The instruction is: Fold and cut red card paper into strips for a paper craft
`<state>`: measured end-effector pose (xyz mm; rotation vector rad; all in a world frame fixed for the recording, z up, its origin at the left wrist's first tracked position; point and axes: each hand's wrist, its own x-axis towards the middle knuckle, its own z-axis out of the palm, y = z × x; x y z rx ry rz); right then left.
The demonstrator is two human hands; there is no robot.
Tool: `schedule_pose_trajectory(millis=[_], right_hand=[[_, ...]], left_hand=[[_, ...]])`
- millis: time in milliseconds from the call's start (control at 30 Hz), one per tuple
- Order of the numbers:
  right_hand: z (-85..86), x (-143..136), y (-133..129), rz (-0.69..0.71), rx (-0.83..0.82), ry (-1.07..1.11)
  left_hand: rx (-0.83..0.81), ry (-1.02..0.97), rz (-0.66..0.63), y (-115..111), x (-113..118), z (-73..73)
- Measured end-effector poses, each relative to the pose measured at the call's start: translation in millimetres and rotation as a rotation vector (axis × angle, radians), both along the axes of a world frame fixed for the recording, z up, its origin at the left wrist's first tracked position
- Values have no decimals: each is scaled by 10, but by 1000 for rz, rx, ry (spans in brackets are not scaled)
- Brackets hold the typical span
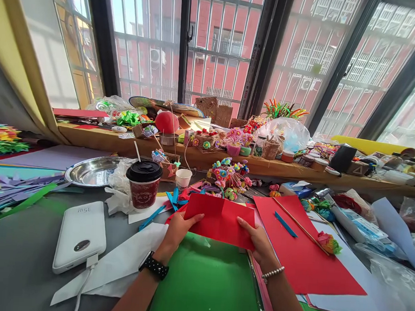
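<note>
A creased rectangle of red paper (221, 220) is held up by its two ends over a green board (204, 286). My left hand (180, 230) grips its left end, thumb lying on top and the other fingers hidden beneath. At the right end, my right hand (258, 238) pinches the paper the same way. A fold line runs down near the middle of the sheet. To the right lies a larger red sheet (314, 256) with a blue paper strip (285, 224) and a thin stick ending in a paper flower (329, 243).
Left of the board are a white power bank (81, 234) with a cable, white paper (124, 258), a lidded drink cup (142, 189) with a straw, and a metal plate (93, 171). Crochet flowers (227, 174) stand behind. Plastic bags (399, 289) lie at right; crafts crowd the windowsill (120, 143).
</note>
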<state>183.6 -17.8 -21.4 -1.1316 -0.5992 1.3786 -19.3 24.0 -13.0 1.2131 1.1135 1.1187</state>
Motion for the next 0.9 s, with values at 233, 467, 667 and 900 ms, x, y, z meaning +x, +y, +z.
schedule_pose_trajectory(millis=[233, 467, 667, 900], right_hand=[[23, 1, -15, -29, 23, -19], [-17, 3, 3, 26, -14, 66], [-24, 17, 12, 1, -6, 42], [-18, 5, 10, 37, 7, 78]], left_hand=[[4, -38, -13, -3, 14, -16], [66, -2, -13, -1, -8, 2], [34, 53, -9, -29, -8, 52], [78, -1, -25, 20, -22, -35]])
